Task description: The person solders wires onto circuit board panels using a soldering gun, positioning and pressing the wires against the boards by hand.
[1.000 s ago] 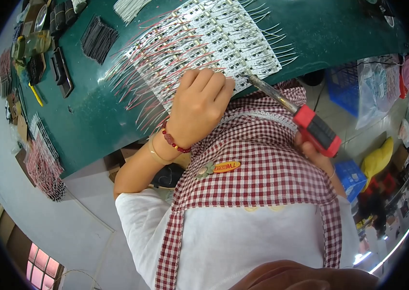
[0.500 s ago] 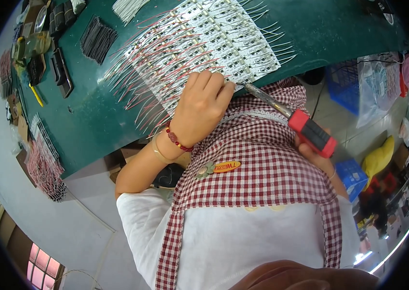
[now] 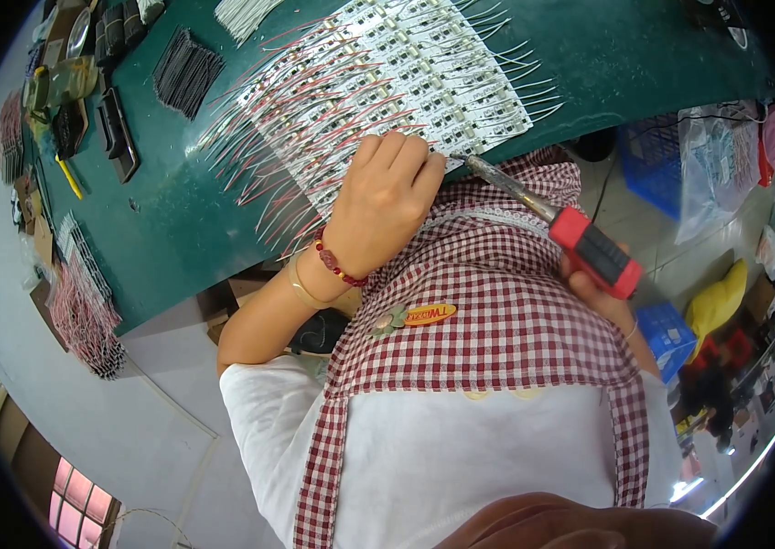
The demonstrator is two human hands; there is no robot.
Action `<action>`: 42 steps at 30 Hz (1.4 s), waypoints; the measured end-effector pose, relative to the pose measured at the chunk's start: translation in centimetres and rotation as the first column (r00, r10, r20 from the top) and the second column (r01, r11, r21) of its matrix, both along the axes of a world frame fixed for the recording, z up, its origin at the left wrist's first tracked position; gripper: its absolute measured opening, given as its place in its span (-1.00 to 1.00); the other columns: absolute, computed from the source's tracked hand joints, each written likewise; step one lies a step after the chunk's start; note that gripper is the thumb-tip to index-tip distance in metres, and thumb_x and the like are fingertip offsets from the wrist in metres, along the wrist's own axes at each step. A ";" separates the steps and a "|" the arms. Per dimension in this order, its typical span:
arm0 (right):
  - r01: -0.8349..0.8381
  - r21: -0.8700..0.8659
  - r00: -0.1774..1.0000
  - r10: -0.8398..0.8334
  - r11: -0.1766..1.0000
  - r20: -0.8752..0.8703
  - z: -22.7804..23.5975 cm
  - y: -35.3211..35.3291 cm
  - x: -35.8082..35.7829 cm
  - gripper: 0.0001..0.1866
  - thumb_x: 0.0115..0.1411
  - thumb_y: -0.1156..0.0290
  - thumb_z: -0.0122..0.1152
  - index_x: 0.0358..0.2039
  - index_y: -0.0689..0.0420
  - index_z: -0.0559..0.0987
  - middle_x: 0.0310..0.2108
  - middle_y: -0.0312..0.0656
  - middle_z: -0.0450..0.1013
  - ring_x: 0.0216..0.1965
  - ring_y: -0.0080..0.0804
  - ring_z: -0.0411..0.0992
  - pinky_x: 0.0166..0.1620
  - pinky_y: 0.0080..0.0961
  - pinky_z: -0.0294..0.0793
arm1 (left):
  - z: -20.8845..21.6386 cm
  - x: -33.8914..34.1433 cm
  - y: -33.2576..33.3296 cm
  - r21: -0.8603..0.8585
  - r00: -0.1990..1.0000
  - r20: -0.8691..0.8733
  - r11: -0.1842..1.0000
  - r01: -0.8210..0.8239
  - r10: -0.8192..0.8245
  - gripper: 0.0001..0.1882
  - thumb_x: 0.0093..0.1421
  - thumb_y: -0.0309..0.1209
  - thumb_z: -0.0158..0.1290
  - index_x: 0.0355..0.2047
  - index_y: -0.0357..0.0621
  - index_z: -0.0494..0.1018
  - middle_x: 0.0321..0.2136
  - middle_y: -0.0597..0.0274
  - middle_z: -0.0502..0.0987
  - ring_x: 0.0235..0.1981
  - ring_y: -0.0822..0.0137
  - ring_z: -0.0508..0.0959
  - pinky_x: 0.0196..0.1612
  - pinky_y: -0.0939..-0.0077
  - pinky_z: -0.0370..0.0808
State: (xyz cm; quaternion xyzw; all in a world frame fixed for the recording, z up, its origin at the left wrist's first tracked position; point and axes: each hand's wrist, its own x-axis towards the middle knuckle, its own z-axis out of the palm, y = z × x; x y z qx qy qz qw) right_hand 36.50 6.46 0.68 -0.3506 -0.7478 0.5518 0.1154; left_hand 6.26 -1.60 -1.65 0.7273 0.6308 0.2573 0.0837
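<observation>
My right hand point(image 3: 596, 285) is wrapped round the red and black handle of a soldering iron point(image 3: 520, 194). The iron's tip touches or nearly touches the near edge of a white circuit board panel point(image 3: 429, 69), which carries rows of small components. Just left of the tip, my left hand point(image 3: 383, 188) rests at the panel's edge with its fingers curled and pressed together. What its fingertips pinch, if anything, is hidden beneath the hand. Thin red and white wires point(image 3: 264, 137) fan out from the panel's left side, and short white ones point(image 3: 534, 80) from its right.
The panel lies on a green table point(image 3: 177, 229). Farther left are a bundle of black wires point(image 3: 186, 73), black-handled tools point(image 3: 116, 135) and a yellow tool point(image 3: 68, 178). A bunch of red and white wires point(image 3: 86, 311) hangs over the left edge. Below right stands a blue crate point(image 3: 648, 160).
The soldering iron's handle and my right hand have shifted very slightly right, with the tip still at the panel's edge. My left hand has stayed in place.
</observation>
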 end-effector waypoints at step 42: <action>0.131 -0.229 0.991 -0.132 0.964 0.010 -0.6 0.1 0.9 -0.59 0.11 0.07 0.30 -0.44 0.24 0.56 -0.51 -0.21 0.47 -0.50 -0.44 0.46 -0.42 -0.57 0.41 | 0.6 0.4 -0.5 -0.063 0.994 -0.103 0.998 -0.029 0.023 -0.74 -0.04 -0.58 0.05 -0.28 -0.23 0.51 -0.50 0.21 0.32 -0.41 0.23 0.38 -0.31 0.37 0.32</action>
